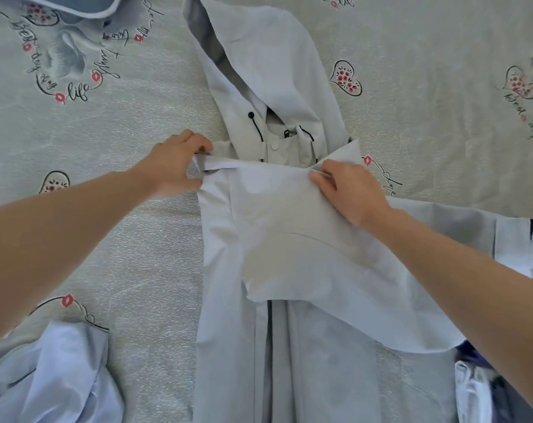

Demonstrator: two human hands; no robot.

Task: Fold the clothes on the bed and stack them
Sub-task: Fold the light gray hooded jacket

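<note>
A light grey hooded jacket (277, 346) lies lengthwise down the middle of the bed, hood (268, 56) pointing away from me. A sleeve panel is folded across its chest. My left hand (175, 167) pinches the folded fabric's upper left corner. At the upper right edge of the same fold, my right hand (350, 190) grips the cloth. Black drawcords and a snap button show just below the hood.
The bed sheet (137, 224) is pale grey with heart and lettering prints. A crumpled light blue garment (54, 377) lies at the lower left. Dark and white clothes (484, 389) are piled at the lower right. A blue pillow corner (85, 4) shows at the top left.
</note>
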